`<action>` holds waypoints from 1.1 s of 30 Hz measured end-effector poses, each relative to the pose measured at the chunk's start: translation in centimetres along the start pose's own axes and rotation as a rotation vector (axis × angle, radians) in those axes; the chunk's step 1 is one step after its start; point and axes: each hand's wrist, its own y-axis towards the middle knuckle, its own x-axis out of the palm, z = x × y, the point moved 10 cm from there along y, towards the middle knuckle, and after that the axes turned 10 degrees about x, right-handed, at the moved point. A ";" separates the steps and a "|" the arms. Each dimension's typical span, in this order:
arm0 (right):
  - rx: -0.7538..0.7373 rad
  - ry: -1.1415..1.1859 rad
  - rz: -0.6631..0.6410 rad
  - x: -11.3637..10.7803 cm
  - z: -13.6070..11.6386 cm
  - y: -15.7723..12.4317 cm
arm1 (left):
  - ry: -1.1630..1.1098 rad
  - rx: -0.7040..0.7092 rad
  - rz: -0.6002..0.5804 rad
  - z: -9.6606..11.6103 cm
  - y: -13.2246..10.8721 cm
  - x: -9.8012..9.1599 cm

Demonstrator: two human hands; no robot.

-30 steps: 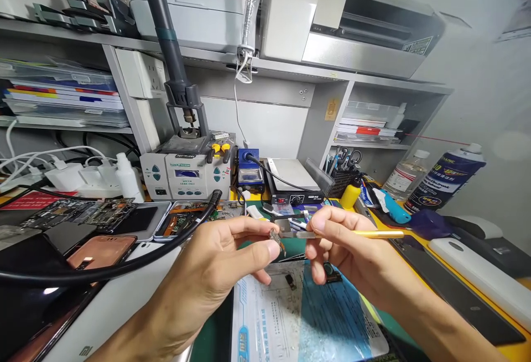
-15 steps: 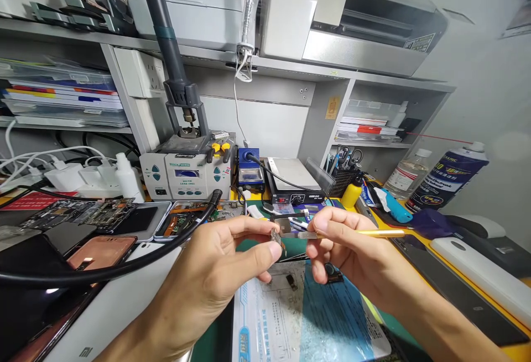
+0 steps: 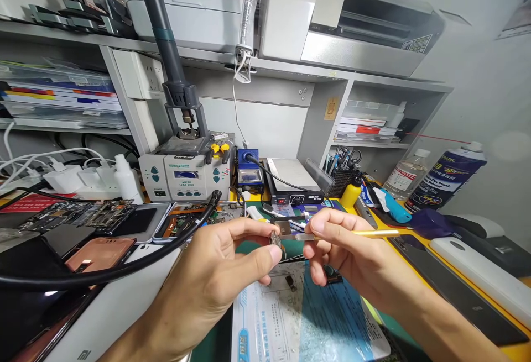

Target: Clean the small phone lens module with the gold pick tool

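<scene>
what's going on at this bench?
A person is working with both bare hands above a blue-and-white printed mat. The left hand pinches a small metallic part; the right hand grips a gold-handled tool, its flat blade pointed toward that part. Whether they touch, I can't tell. A small dark piece lies on the mat, and a grey station stands behind.

"QUICK" on the grey station (image 3: 186,177)
</scene>
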 end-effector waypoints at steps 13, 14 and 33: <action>-0.080 -0.165 0.004 -0.3 -0.6 -0.6 | -0.004 -0.078 0.054 -0.2 -0.4 -0.3; -0.084 -0.177 0.002 -0.4 -0.5 -0.7 | 0.005 -0.080 0.069 -0.2 -0.5 -0.4; -0.112 -0.241 0.042 -0.7 -0.9 -0.9 | -0.041 -0.012 0.027 0.0 0.1 0.0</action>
